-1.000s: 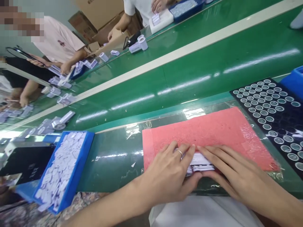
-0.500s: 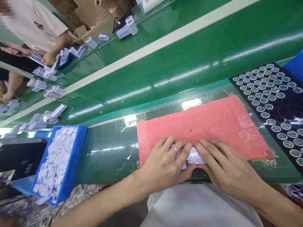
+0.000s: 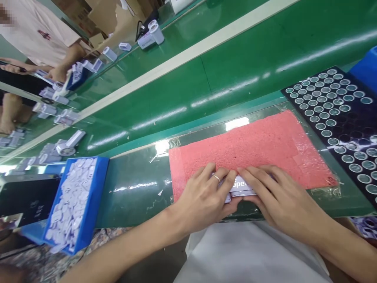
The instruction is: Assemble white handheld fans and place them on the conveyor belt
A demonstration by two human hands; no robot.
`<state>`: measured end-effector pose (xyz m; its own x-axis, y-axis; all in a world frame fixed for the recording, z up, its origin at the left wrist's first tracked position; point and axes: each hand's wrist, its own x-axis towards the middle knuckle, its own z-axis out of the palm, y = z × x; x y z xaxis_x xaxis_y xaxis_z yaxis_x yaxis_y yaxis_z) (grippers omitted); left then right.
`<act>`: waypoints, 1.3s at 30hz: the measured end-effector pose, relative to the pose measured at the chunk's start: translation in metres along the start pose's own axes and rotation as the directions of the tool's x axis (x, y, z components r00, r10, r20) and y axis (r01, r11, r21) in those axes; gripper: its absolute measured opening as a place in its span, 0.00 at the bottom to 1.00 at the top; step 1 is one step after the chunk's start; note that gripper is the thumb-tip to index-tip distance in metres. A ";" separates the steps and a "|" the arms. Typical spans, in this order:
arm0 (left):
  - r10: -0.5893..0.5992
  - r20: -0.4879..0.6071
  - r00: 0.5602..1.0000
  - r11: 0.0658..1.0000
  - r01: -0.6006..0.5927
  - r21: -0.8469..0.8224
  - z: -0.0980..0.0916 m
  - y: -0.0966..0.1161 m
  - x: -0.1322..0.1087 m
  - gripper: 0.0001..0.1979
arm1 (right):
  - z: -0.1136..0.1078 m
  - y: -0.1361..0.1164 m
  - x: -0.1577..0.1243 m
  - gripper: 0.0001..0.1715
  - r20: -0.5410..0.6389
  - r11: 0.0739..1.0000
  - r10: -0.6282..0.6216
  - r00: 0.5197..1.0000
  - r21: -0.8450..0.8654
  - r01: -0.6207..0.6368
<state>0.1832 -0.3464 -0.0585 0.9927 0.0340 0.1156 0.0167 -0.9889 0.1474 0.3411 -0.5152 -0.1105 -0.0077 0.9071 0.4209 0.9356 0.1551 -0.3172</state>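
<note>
Both hands grip a light purple plastic part (image 3: 243,188) with white lettering that begins "Spe", at the front edge of a red foam mat (image 3: 253,145). My left hand (image 3: 207,194), a ring on one finger, is closed over the part's left end. Over its right end my right hand (image 3: 275,192) is closed too, fingers laid along the top and thumb beneath. The hands cover most of the part, so its full shape is hidden.
A blue bin (image 3: 97,196) of small pale pieces stands left, beside a black box (image 3: 29,196). On the right lies a black tray (image 3: 326,114) with rows of round pieces. Across the green belt (image 3: 176,94), a person (image 3: 38,35) works among pale housings (image 3: 73,139).
The view has shifted slightly. Both hands stay on the purple part, and a little more of its lettering shows between them.
</note>
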 end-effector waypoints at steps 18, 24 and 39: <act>-0.338 -0.040 0.940 0.780 0.256 -0.571 -0.010 -0.033 0.030 0.33 | -0.002 -0.001 0.011 0.20 -0.115 0.910 0.363 0.925 0.259 -0.325; -0.379 0.115 0.918 0.149 0.183 -0.972 0.021 -0.036 0.053 0.46 | 0.014 -0.014 0.029 0.24 -0.128 0.701 0.679 0.723 0.404 -0.587; -0.487 0.056 0.872 -0.188 -0.042 -0.981 0.064 -0.046 0.056 0.46 | 0.008 0.054 0.088 0.26 0.025 0.730 0.664 0.747 -0.237 -0.641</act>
<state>0.2452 -0.3085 -0.1216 0.8640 0.5029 -0.0261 -0.1617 0.3262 0.9314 0.3886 -0.4239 -0.0975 0.6069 0.7904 0.0829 0.7715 -0.5609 -0.3004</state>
